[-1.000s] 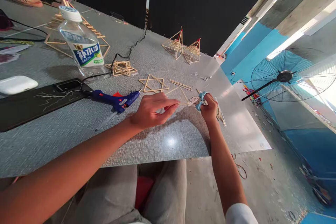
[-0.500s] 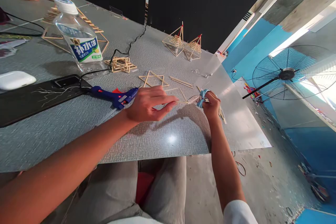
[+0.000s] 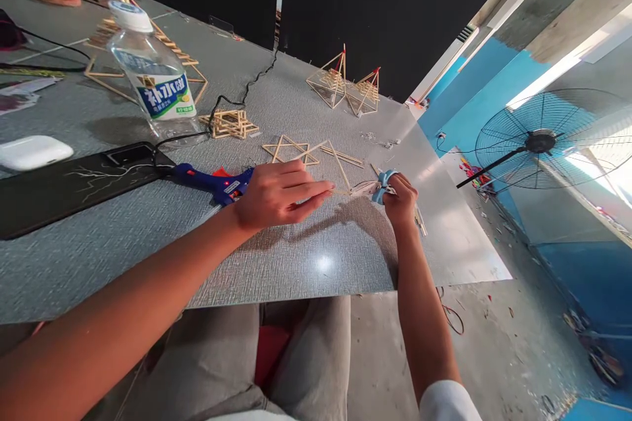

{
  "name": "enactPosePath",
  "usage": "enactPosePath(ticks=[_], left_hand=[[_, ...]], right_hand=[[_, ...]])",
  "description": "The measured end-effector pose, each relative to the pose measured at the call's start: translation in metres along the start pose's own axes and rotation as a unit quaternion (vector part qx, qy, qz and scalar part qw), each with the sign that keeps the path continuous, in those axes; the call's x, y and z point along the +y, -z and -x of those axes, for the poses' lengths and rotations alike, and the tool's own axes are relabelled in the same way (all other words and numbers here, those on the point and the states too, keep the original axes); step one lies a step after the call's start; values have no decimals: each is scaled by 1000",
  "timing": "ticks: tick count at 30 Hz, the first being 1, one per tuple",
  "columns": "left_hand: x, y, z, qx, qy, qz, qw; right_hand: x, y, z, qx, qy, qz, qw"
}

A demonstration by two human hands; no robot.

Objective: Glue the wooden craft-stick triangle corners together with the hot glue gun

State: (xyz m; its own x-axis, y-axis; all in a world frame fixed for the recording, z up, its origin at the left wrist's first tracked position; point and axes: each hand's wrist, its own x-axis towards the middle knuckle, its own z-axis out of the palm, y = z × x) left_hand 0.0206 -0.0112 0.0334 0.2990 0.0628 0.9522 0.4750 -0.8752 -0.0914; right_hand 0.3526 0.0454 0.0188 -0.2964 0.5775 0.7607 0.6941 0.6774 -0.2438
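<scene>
My left hand [image 3: 279, 194] pinches the near end of a thin wooden stick piece [image 3: 332, 156], an angled frame that rises off the grey table [image 3: 148, 243]. My right hand [image 3: 401, 200] is closed round blue-handled scissors [image 3: 381, 185], whose blades meet the stick beside my left fingertips. A blue glue gun [image 3: 214, 181] lies just behind my left hand. A flat star of sticks [image 3: 289, 150] rests beyond it, and loose sticks [image 3: 340, 156] lie near the star.
A clear water bottle [image 3: 155, 89] stands at the back left beside a stack of stick squares [image 3: 230, 123]. Two stick pyramids [image 3: 345, 87] sit far back. A black mat [image 3: 64, 187] and white case [image 3: 32, 152] lie left. A fan [image 3: 548, 145] stands right of the table edge.
The stick piece in my left hand has tilted up, so its angled frame now stands above the table. Both hands have stayed almost in place.
</scene>
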Motion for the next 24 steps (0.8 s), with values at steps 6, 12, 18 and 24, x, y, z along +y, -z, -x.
enactPosePath(ticks=[6,12,18,24], left_hand=[[-1,4,-1,-23,-24,-38,999],[-4,3,-1,-11,-26,-37,999],[-6,-2,2,6,17,-14,1000],[-7,-2,1,19,6,0,1000]], right_hand=[[1,4,2,1,1,32,999],[5,9,3,8,-25,78,997],[7,6,4,31,-71,109,991],[11,0,3,77,-147,117,979]])
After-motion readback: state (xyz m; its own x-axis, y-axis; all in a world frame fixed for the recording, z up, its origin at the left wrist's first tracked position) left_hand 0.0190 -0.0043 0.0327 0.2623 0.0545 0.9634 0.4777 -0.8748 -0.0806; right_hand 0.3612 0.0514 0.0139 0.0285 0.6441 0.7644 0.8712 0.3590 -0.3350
